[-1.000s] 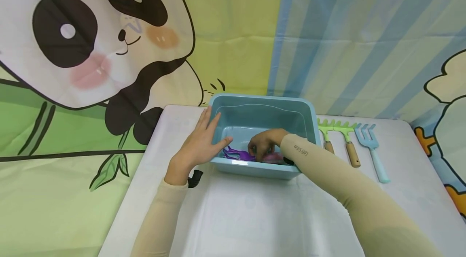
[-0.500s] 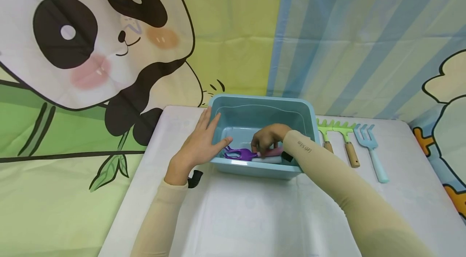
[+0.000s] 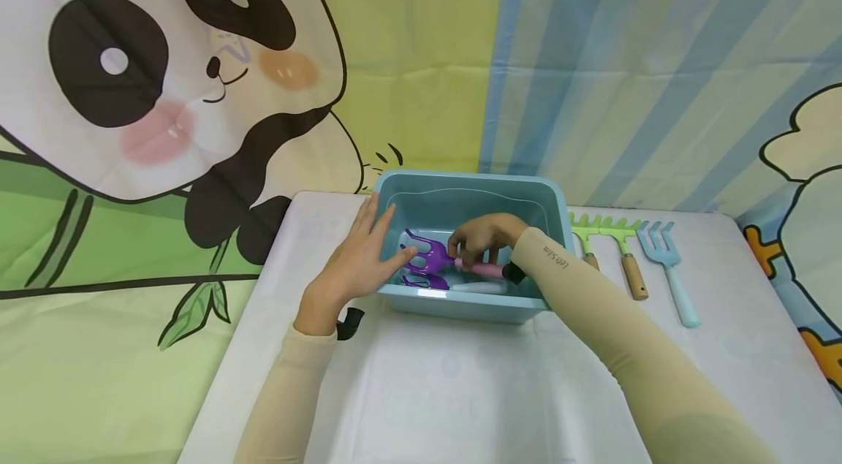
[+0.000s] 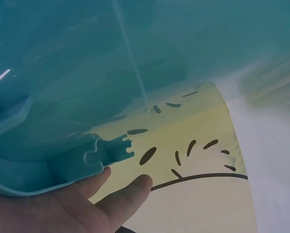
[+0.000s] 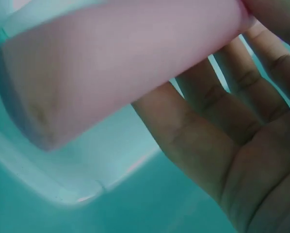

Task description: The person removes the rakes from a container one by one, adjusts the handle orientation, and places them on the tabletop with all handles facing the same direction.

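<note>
A light-blue plastic bin (image 3: 463, 309) stands on the table. My left hand (image 3: 349, 263) rests on its left rim with fingers straight and thumb reaching inward; the left wrist view shows the fingers against the bin's outer side. Inside the bin, my right hand (image 3: 485, 237) pinches a hand fork by its pink handle (image 5: 111, 63), near the neck. This fork's purple head (image 3: 431, 257) points left. Nearer the front wall lies a second fork with a purple head (image 3: 430, 282) and a pale handle (image 3: 480, 288). The left thumb covers part of the held fork's tines.
Right of the bin lie two green rakes with wooden handles, the nearer one a green rake (image 3: 634, 274), and a light-blue hand fork (image 3: 667, 263). The white-covered table (image 3: 447, 391) extends in front. A printed cloth (image 3: 421, 84) hangs behind the table.
My right hand has brought the pink-handled fork up and away from the bin's front wall. Its head now shows apart from the second fork. The left hand keeps its place on the rim.
</note>
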The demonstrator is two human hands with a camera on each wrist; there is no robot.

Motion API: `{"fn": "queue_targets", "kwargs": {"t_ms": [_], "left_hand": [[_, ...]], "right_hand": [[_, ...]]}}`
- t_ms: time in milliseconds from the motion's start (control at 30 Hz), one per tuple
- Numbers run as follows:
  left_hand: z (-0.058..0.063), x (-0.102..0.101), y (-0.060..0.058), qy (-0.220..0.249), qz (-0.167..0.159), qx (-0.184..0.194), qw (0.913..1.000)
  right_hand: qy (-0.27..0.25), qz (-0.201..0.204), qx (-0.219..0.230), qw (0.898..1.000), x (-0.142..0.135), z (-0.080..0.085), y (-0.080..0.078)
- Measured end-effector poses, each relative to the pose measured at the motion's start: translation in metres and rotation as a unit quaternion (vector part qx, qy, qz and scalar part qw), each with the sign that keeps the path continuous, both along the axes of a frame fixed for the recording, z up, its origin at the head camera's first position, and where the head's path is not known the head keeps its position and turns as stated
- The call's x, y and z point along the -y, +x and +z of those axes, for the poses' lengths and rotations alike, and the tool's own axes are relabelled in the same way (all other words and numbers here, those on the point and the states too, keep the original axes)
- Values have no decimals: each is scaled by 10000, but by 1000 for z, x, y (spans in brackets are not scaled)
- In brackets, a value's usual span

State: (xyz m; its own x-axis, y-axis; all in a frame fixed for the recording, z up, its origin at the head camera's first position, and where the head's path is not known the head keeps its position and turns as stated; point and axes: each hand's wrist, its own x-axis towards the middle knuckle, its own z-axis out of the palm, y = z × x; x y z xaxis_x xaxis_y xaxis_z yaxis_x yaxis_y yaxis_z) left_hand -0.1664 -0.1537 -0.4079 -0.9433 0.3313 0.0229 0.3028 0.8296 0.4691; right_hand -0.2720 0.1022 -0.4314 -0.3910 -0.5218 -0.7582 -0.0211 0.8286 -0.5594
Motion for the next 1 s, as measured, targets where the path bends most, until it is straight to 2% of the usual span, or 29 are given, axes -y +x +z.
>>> {"fn": "queue_targets", "kwargs": {"t_ms": [300, 500, 733, 1000], "left_hand": [[1, 1, 1, -47, -25, 45, 10000], [2, 0, 0, -72, -28, 44, 10000], [3, -2, 0, -199, -85, 27, 9998], [3, -1, 0, -236, -62, -22, 9997]], "right_hand": [[-91, -321, -53, 9994, -2, 2, -4], [-248, -362, -181, 9989, -4, 12, -4], [-616, -523, -325, 9962, -13, 36, -6], [-1032, -839, -310, 9906, -30, 74, 0]]}}
